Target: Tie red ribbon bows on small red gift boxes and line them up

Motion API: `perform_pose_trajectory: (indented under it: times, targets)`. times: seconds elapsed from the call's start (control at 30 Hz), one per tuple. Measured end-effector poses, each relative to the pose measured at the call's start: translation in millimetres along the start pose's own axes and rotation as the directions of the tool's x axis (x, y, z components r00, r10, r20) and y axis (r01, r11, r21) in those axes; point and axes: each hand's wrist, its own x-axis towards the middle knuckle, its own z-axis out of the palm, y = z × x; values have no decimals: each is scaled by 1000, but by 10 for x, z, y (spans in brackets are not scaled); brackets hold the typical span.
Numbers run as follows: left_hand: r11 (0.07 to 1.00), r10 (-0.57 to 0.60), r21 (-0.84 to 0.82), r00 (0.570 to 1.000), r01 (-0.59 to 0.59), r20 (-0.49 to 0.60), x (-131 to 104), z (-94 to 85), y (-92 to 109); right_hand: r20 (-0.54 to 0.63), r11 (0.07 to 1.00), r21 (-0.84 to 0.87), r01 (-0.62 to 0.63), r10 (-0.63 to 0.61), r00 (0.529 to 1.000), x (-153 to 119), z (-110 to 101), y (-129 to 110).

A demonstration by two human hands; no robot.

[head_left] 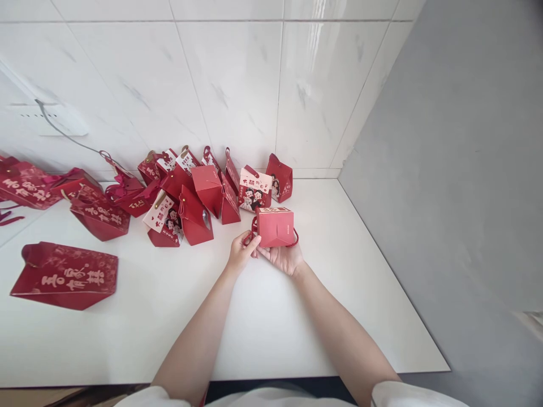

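Observation:
A small red box [275, 229] with red cord handles is held over the white table, its plain side with a slit turned up toward me. My left hand [242, 251] pinches the cord and the box's lower left corner with thumb and fingers. Beneath the box, my right hand [285, 259] supports it, palm up, its fingers partly hidden. Just behind stands a white-and-red box with a cartoon couple [254, 191], and to its right another red box [280, 178] leans near the wall.
Many red gift boxes [197, 217] crowd the table's back left. A large red box [68, 277] lies at the left. A grey cable [70, 137] runs down the tiled wall. The white table [382, 328] ends at a slanted right edge.

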Motion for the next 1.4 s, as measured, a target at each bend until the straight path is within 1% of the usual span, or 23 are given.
perform_pose_trajectory:
  times: [0.07,0.13,0.17,0.2,0.23,0.3,0.33,0.37,0.4,0.47,0.57,0.63,0.7,0.77,0.83,0.9,0.97,1.07,1.13,1.27,1.33,1.4]
  targets:
    - [1000,-9,13,1000,9,9,0,-10,-37,-1,999,-41,10,-10,1000,6,-1,-3]
    - [999,-16,28,1000,16,-5,7,-21,-81,-9,993,-103,53,-54,999,17,16,-19]
    - [999,-15,34,999,16,-30,15,-26,-102,-21,985,-138,107,-111,994,24,30,-32]
    - [999,-10,40,998,13,-69,27,-32,-123,-33,965,-177,192,-201,979,29,46,-51]
    - [999,0,46,993,5,-120,41,-39,-142,-37,931,-221,292,-307,951,33,63,-73]
    - [998,27,55,973,-15,-230,72,-54,-173,-12,822,-324,469,-499,867,28,88,-122]
    - [998,39,58,959,-24,-279,88,-62,-184,8,769,-379,514,-553,833,19,93,-144]
    - [998,47,57,946,-30,-321,101,-68,-192,24,734,-430,526,-573,819,6,93,-161]
    - [998,50,54,934,-33,-354,112,-73,-197,29,718,-474,509,-565,824,-9,87,-172]
    - [999,42,33,919,-32,-393,128,-77,-196,25,719,-529,451,-518,855,-41,63,-172]
    - [999,19,-15,908,-28,-419,144,-85,-179,50,745,-567,350,-393,918,-62,15,-141]
    - [999,5,-43,889,-28,-457,160,-114,-169,57,760,-575,302,-331,942,-50,-15,-127]
    - [997,-14,-67,859,-24,-512,181,-168,-165,60,774,-563,290,-311,948,-23,-44,-131]
    - [996,-36,-91,829,-18,-559,201,-236,-169,69,787,-537,303,-317,946,4,-79,-147]
    - [994,-52,-110,810,-16,-584,214,-296,-174,54,801,-510,312,-333,941,20,-125,-163]
    - [993,-58,-119,801,-17,-596,216,-334,-178,13,811,-492,317,-357,934,24,-173,-170]
    - [993,-55,-117,804,-19,-592,209,-349,-173,-26,817,-482,316,-374,927,21,-203,-170]
    - [996,-37,-92,826,-18,-563,186,-343,-146,-64,829,-460,319,-389,919,18,-190,-161]
    - [998,-30,-69,855,-8,-517,167,-329,-118,-75,841,-439,318,-386,919,18,-155,-158]
    - [999,-41,-40,927,28,-372,150,-316,-67,-111,864,-393,314,-384,917,9,-124,-179]
    - [999,-47,-33,947,38,-319,158,-347,-37,-147,867,-375,328,-404,903,2,-140,-200]
    - [999,-44,-17,953,41,-301,163,-402,17,-179,870,-361,335,-417,891,-4,-164,-218]
